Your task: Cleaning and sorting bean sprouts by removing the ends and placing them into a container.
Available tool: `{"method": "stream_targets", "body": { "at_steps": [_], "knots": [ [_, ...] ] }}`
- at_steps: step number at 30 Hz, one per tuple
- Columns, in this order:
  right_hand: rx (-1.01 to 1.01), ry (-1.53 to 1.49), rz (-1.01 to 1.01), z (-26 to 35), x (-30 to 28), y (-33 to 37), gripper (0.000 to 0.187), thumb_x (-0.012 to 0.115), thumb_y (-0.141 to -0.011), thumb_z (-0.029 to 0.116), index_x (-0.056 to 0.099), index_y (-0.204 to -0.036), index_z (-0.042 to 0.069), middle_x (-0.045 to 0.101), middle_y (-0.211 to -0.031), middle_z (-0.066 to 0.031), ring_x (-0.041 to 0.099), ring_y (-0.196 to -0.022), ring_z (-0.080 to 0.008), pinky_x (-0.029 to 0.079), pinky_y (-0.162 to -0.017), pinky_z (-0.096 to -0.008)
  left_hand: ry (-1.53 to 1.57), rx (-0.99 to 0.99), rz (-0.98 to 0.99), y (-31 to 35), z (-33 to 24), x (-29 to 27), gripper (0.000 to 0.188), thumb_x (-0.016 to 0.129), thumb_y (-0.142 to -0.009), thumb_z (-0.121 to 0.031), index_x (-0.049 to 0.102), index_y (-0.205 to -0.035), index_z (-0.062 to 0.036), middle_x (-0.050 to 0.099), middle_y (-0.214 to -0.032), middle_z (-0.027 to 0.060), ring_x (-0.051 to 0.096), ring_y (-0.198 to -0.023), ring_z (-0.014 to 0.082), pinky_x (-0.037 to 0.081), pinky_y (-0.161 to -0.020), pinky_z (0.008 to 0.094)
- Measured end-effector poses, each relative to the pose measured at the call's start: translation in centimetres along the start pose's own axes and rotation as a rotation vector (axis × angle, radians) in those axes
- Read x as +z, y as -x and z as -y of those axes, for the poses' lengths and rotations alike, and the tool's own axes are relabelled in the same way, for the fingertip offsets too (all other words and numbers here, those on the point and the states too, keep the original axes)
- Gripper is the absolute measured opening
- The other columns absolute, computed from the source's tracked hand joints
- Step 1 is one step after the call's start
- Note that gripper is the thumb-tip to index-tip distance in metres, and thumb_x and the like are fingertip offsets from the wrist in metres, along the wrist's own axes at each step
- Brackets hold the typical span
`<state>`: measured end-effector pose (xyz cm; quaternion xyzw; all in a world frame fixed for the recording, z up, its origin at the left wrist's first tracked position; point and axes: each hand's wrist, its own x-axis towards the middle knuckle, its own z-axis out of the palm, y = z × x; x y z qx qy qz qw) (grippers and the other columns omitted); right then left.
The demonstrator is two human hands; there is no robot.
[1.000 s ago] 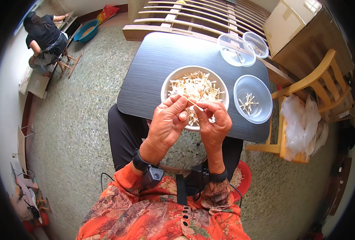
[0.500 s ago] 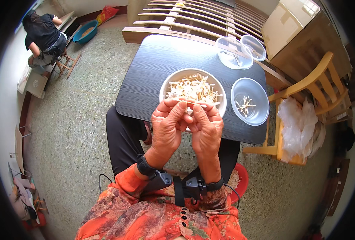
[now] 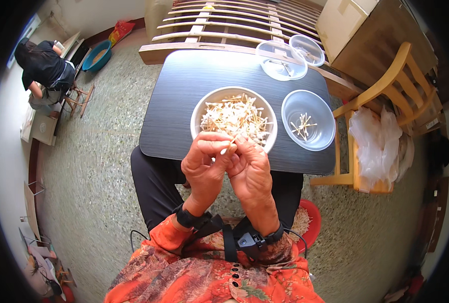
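Above the near rim of a white bowl (image 3: 197,112), my two hands meet around one cotton swab (image 3: 230,144). My left hand (image 3: 202,170) is closed, pinching it between thumb and fingers near a white tip. At its upper part, the fingers of my right hand (image 3: 250,174) are also pressed on the stick. The swab slants between the hands, its far end partly hidden by fingers. Heaped in the white bowl lie many loose cotton swabs (image 3: 237,116). To the right, a translucent bowl (image 3: 324,115) holds a small bunch of swabs (image 3: 303,126).
Two clear tubs (image 3: 281,72) stand at the dark table's (image 3: 171,116) far right corner. Beyond it is a slatted wooden bed frame (image 3: 163,49). A wooden chair (image 3: 350,180) with plastic bags is at right. Below sits a red basin (image 3: 314,228). Another person (image 3: 47,65) sits far left.
The swab has turned from lying nearly level across both hands to a steep slant. My right hand has shifted slightly lower and left. The whole view has shifted a little.
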<state>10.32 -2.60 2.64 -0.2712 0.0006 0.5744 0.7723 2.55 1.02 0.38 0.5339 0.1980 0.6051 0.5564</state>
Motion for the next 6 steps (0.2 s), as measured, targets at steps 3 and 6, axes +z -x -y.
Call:
{"method": "stream_targets", "body": {
  "at_steps": [3,6],
  "knots": [
    [0.007,-0.021,0.038,-0.02,-0.3,0.1,0.009,0.054,-0.091,0.009,0.057,-0.096,0.002,0.056,-0.078,-0.0005,0.051,-0.062,-0.0045,0.045,-0.054,-0.0173,-0.205,0.126,0.036,-0.15,-0.23,-0.32,0.017,0.067,-0.076,0.009,0.062,-0.086,-0.0038,0.062,-0.095,0.0115,0.062,-0.079,0.0131,0.052,-0.066,0.0233],
    [0.028,-0.013,-0.032,0.1,-0.06,0.2,0.012,0.054,-0.09,0.01,0.057,-0.098,0.001,0.058,-0.083,-0.0016,0.052,-0.064,-0.0042,0.045,-0.054,-0.0166,-0.432,0.281,0.095,-0.25,-0.34,-0.69,0.021,0.07,-0.071,0.009,0.066,-0.084,-0.0073,0.063,-0.093,0.0099,0.064,-0.078,0.0202,0.053,-0.068,0.0289]
  ]
}}
